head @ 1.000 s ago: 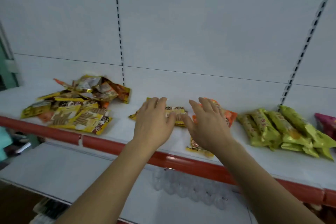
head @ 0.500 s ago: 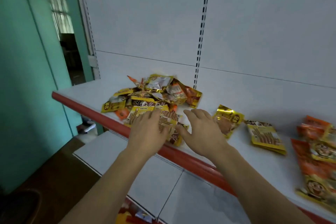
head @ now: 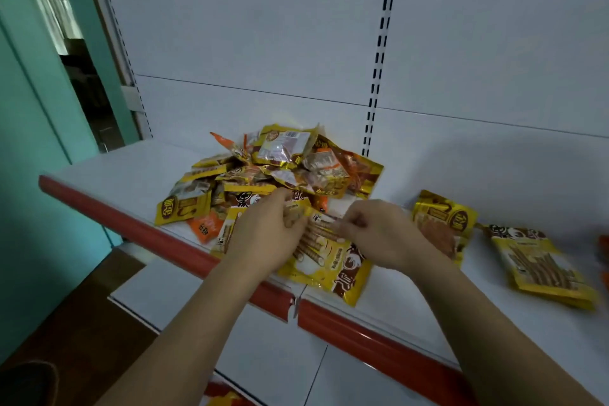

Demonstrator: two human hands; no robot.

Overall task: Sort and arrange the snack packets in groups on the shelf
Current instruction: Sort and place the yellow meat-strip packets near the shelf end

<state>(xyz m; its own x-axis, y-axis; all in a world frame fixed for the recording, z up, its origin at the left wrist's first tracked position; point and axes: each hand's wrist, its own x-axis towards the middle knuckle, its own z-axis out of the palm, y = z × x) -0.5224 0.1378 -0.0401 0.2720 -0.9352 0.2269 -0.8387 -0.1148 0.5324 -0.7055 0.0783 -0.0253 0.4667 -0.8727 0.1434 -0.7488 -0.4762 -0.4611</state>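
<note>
A mixed pile of yellow, gold and orange snack packets (head: 280, 171) lies on the white shelf (head: 131, 171). At its near edge my left hand (head: 263, 237) and my right hand (head: 379, 234) both pinch the top edge of a yellow biscuit-stick packet (head: 329, 267) that lies by the shelf's red front lip. To the right, a gold packet (head: 445, 224) lies alone. Further right sits a small stack of yellow stick packets (head: 540, 267).
The red front lip (head: 379, 333) runs diagonally across the view. A lower white shelf (head: 263, 356) sits beneath it. A slotted upright (head: 379, 53) divides the white back panel. A teal wall and doorway (head: 49, 109) stand at the left.
My view and both hands have swung left from the sorted groups to the mixed pile. Both hands, flat and open before, now pinch the yellow stick packet.
</note>
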